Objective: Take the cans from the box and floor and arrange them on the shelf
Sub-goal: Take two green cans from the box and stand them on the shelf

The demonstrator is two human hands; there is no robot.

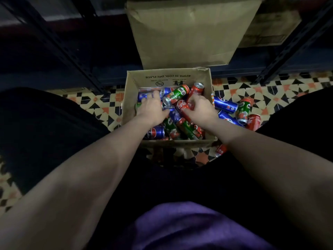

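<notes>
An open cardboard box sits on the tiled floor between my knees, filled with several cans lying jumbled: blue, green Milo and red cola ones. My left hand is inside the box with its fingers curled over a blue can at the back left. My right hand grips a red cola can near the box's middle. A green Milo can lies between my hands. More loose cans lie on the floor right of the box.
A dark metal shelf frame stands behind the box, its low shelf bearing a large closed carton. One red can lies on the floor by my right forearm. My dark trouser legs flank the box.
</notes>
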